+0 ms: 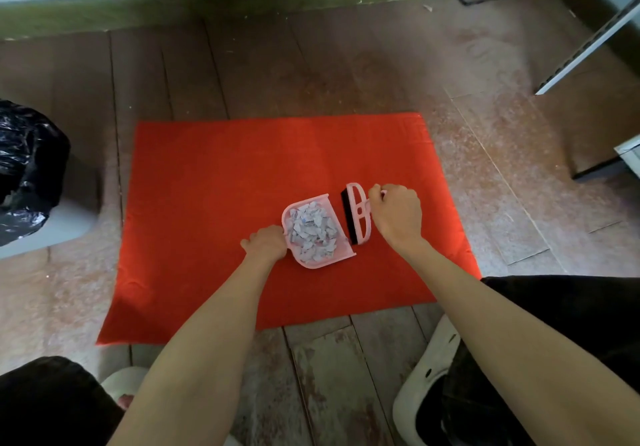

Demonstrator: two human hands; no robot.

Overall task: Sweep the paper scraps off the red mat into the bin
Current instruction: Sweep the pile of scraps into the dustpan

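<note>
A red mat (214, 203) lies flat on the floor in front of me. On its right half rests a pink dustpan (329, 203), filled with a heap of white paper scraps (313, 229). My left hand (266, 243) grips the dustpan's handle at its left side. My right hand (396, 212) holds a small pink brush (358, 213) with black bristles, standing against the dustpan's open right edge. The bin (52, 224), grey with a black plastic liner (24, 158), stands off the mat at the far left. No loose scraps show on the mat.
Worn wooden floorboards (311, 65) surround the mat, with a green skirting along the far wall. White metal rails (585, 47) lean at the upper right. My knees in dark trousers and white slippers (422, 386) sit at the bottom edge.
</note>
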